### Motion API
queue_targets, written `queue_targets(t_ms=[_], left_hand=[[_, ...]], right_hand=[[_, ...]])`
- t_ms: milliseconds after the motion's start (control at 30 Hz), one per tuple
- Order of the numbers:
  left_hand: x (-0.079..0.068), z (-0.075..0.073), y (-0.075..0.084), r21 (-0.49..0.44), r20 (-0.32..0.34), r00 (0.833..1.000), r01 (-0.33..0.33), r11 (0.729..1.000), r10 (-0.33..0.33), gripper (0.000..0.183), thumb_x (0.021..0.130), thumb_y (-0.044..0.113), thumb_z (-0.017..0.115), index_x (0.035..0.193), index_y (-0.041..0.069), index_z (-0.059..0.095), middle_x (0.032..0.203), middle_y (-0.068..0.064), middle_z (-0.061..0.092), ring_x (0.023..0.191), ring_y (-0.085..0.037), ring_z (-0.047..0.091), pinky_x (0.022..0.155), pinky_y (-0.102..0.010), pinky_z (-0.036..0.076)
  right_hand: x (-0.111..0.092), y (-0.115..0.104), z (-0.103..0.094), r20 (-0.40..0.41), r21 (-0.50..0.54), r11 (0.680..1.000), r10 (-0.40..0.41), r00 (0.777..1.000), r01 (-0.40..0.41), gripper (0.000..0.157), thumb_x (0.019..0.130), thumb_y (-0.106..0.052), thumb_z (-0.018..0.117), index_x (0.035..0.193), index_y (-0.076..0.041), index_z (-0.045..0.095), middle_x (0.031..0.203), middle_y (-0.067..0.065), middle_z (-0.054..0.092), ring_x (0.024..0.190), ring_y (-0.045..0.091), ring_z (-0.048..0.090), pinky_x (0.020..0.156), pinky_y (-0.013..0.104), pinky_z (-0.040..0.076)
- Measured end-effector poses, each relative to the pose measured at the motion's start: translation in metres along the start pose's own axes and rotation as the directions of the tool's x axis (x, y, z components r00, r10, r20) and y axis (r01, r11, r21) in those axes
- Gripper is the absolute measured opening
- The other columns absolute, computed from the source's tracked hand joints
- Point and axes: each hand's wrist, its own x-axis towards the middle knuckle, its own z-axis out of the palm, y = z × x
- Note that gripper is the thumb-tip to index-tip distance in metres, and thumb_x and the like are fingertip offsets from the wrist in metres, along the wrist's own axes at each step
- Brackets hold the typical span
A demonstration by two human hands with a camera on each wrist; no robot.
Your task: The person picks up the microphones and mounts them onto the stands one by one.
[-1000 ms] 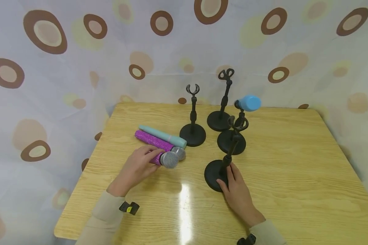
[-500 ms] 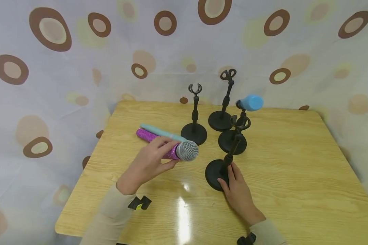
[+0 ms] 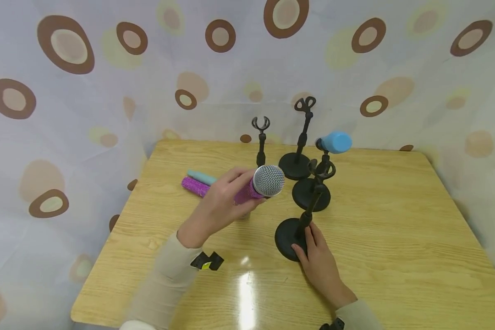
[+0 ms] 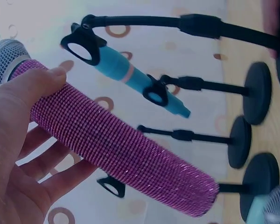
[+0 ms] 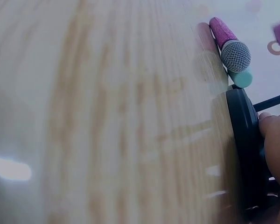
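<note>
Mid-frame, head view: left hand [image 3: 218,204] holds a purple rhinestone-covered handheld microphone [image 4: 114,135], thumb on one side of the handle, fingers on the other. Mic is up off the table [image 3: 396,224], tilted; silver mesh head points right and toward the camera.

Lower right of centre: right hand [image 3: 322,270] is on the front black desktop mic stand [image 3: 286,238], thumb at the base edge, fingers by the bottom of the pole. Reads as a grip; right wrist view is cropped and blurry there, so can't say how far the fingers wrap. That stand is upright, fork clip up top with no mic in it.

Left of centre: second purple mic [image 3: 195,186] lies on the table alongside a teal mic [image 3: 200,177], both partly hidden by the left hand in the head view.

Right of centre: blue mic [image 3: 338,142] sits in the clip of the middle stand [image 3: 305,195]. Rear stand [image 3: 294,166] and left stand [image 3: 261,151] both have bare clips. Backdrop top of frame: pale cloth [image 3: 231,78], brown ring print.
</note>
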Motion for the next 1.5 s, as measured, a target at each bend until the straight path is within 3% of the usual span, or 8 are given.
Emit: queue_targets(t_ms=[167, 367, 467, 633, 767, 1000, 1200, 1500], left_hand=[[0.030, 0.010, 0.006, -0.104, -0.065, 0.998, -0.008, 0.995, 0.001, 0.049, 0.086, 0.012, 0.077, 0.131, 0.002, 0.058, 0.124, -0.012, 0.060, 0.114, -0.020, 0.061, 0.099, -0.026, 0.052], [0.058, 0.020, 0.017, -0.180, -0.075, 0.997, -0.046, 0.983, 0.033, 0.053, 0.091, 0.011, 0.072, 0.138, 0.000, 0.049, 0.131, -0.015, 0.058, 0.121, -0.021, 0.058, 0.101, -0.024, 0.050], [0.072, 0.023, 0.021, -0.211, -0.085, 0.993, -0.099, 0.972, 0.083, 0.055, 0.093, 0.010, 0.068, 0.141, -0.002, 0.045, 0.132, -0.016, 0.057, 0.121, -0.021, 0.058, 0.099, -0.022, 0.050], [0.095, 0.026, 0.028, -0.217, -0.101, 0.976, -0.212, 0.953, 0.194, 0.054, 0.094, 0.010, 0.065, 0.141, -0.006, 0.044, 0.137, -0.018, 0.054, 0.131, -0.022, 0.051, 0.113, -0.027, 0.040], [0.108, 0.032, 0.037, -0.229, -0.055, 0.972, -0.237, 0.944, 0.230, 0.050, 0.094, 0.012, 0.064, 0.138, -0.005, 0.046, 0.139, -0.018, 0.053, 0.134, -0.022, 0.048, 0.117, -0.026, 0.033], [0.112, 0.047, 0.041, -0.230, 0.008, 0.972, -0.227, 0.946, 0.235, 0.049, 0.094, 0.016, 0.065, 0.137, -0.001, 0.049, 0.133, -0.015, 0.052, 0.128, -0.021, 0.050, 0.114, -0.019, 0.035], [0.115, 0.050, 0.035, -0.301, 0.067, 0.971, -0.200, 0.932, 0.230, 0.054, 0.096, 0.014, 0.063, 0.143, -0.001, 0.042, 0.141, -0.015, 0.049, 0.132, -0.018, 0.047, 0.115, -0.020, 0.033], [0.109, 0.050, 0.026, -0.470, 0.194, 0.972, -0.025, 0.882, 0.131, 0.069, 0.087, 0.008, 0.075, 0.145, 0.000, 0.038, 0.144, -0.015, 0.047, 0.134, -0.017, 0.047, 0.114, -0.021, 0.035]], right_hand=[[0.000, -0.001, -0.001, -0.003, 0.020, 1.000, 0.002, 1.000, -0.002, 0.068, 0.092, -0.019, 0.071, 0.141, 0.018, 0.040, 0.147, 0.035, 0.037, 0.133, 0.048, 0.045, 0.100, 0.058, 0.047], [-0.002, -0.001, 0.001, 0.015, 0.034, 0.999, 0.015, 1.000, -0.015, 0.067, 0.093, -0.020, 0.070, 0.141, 0.017, 0.041, 0.147, 0.034, 0.038, 0.133, 0.048, 0.045, 0.101, 0.058, 0.046], [-0.003, -0.002, 0.001, 0.009, 0.040, 0.999, 0.014, 1.000, -0.014, 0.067, 0.093, -0.020, 0.070, 0.140, 0.017, 0.041, 0.147, 0.034, 0.038, 0.133, 0.048, 0.045, 0.101, 0.058, 0.046], [-0.001, -0.002, 0.001, -0.028, 0.041, 0.999, -0.022, 0.999, 0.023, 0.067, 0.091, -0.017, 0.072, 0.139, 0.018, 0.042, 0.145, 0.035, 0.039, 0.131, 0.048, 0.047, 0.100, 0.057, 0.048], [-0.001, -0.001, 0.003, -0.068, 0.024, 0.998, -0.062, 0.996, 0.064, 0.067, 0.088, -0.015, 0.074, 0.137, 0.019, 0.044, 0.144, 0.034, 0.041, 0.130, 0.046, 0.049, 0.099, 0.055, 0.049], [-0.001, 0.001, 0.005, -0.149, 0.002, 0.991, -0.131, 0.980, 0.133, 0.067, 0.084, -0.013, 0.077, 0.134, 0.020, 0.047, 0.139, 0.036, 0.045, 0.125, 0.047, 0.052, 0.094, 0.053, 0.052], [-0.002, 0.003, 0.004, -0.118, 0.002, 0.995, -0.094, 0.988, 0.095, 0.065, 0.089, -0.018, 0.073, 0.136, 0.018, 0.046, 0.141, 0.034, 0.044, 0.127, 0.045, 0.051, 0.095, 0.052, 0.052], [-0.003, 0.003, 0.005, -0.073, 0.022, 0.997, -0.077, 0.994, 0.079, 0.064, 0.089, -0.016, 0.073, 0.135, 0.019, 0.046, 0.144, 0.034, 0.041, 0.129, 0.045, 0.049, 0.095, 0.053, 0.052]])
